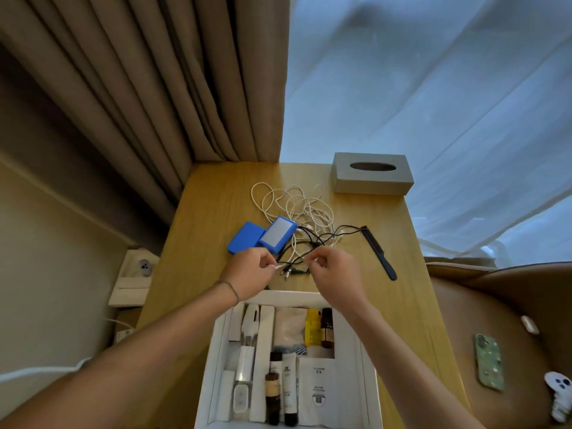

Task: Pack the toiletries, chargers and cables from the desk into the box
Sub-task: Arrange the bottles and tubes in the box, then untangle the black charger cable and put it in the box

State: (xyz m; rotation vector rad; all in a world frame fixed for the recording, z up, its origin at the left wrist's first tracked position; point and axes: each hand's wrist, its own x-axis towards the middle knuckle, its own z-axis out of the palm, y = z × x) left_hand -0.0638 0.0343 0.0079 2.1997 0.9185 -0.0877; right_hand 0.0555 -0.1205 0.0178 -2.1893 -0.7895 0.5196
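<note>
While the box (216,329) sits at the desk's (213,212) near edge, my left hand (249,270) pinches a white cable end (274,266); my right hand (332,274) pinches cable just beyond, near the tangled cables (297,209).

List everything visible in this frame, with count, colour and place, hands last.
white cables: tangled heap, white, desk centre
black cable: one, black, before the hands
blue cases: two, blue, left of cables
comb: one, black, desk right
tissue box: one, grey, far right corner
box: one, white, near edge, holding bottles and tubes
phone: one, green case, chair at right
left hand: fingers pinch a white plug
right hand: fingers pinch a cable
</note>
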